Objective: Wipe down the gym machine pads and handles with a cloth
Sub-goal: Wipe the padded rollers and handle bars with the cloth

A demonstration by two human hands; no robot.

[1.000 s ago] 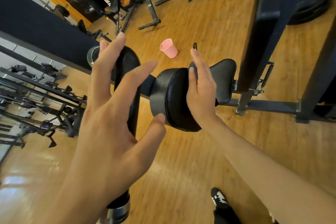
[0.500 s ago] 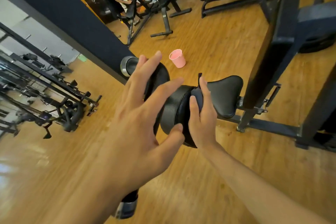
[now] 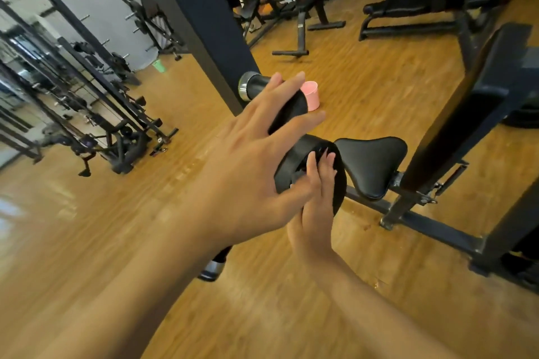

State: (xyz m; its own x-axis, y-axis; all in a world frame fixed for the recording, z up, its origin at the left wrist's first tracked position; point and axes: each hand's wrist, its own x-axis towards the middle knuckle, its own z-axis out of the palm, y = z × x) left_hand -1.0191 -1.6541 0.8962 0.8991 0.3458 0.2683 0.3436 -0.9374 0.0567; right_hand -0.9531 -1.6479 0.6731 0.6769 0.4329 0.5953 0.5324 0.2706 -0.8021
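Note:
A black round roller pad [image 3: 290,159] sits on a bar in front of a black saddle-shaped seat pad [image 3: 373,163]. My right hand [image 3: 316,207] presses its straight fingers flat against the round pad's face. My left hand [image 3: 253,160] reaches in from the lower left with fingers spread. They lie over a second black foam roller [image 3: 288,111] on the crossbar, whose chrome end [image 3: 248,86] shows above. No cloth is visible in either hand.
A pink cup [image 3: 310,93] stands on the wooden floor just beyond the rollers. The machine's dark steel frame [image 3: 466,137] rises at the right. A dark pillar [image 3: 204,23], cable racks at the left and other machines at the back surround the spot.
My left hand has moved forward and lower over the far roller. My right hand has slid down the round pad's face. The view has swung to the left.

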